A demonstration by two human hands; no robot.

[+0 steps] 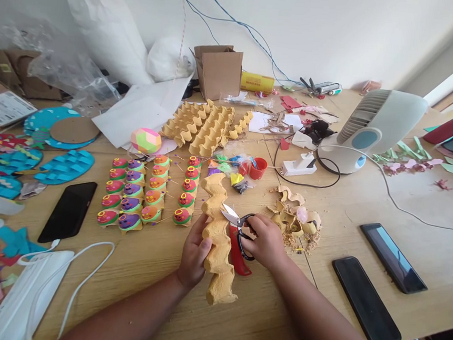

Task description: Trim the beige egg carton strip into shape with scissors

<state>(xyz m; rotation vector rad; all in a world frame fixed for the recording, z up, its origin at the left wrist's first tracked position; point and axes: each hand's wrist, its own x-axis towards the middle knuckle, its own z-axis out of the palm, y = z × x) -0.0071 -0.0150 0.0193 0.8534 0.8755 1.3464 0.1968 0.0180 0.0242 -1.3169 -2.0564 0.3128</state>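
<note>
My left hand (194,254) grips a long tan egg carton strip (218,262) by its left side, holding it lengthwise above the table. Black-handled scissors (241,221) are in my right hand (267,241), fingers through the handles. Their blades are apart and meet the strip's right edge near its upper part. Beneath the scissors lies a red curved object (238,256), partly hidden. Carton scraps (297,221) are heaped to the right of my right hand. Rows of painted carton cups (132,191) with small faces stand to the left.
Uncut egg trays (212,129) lie farther back, near a red cup (257,168) and a power strip (299,166). A white fan (380,130) stands at the back right. Phones (365,301) lie at right, another phone (68,211) at left with a white cable.
</note>
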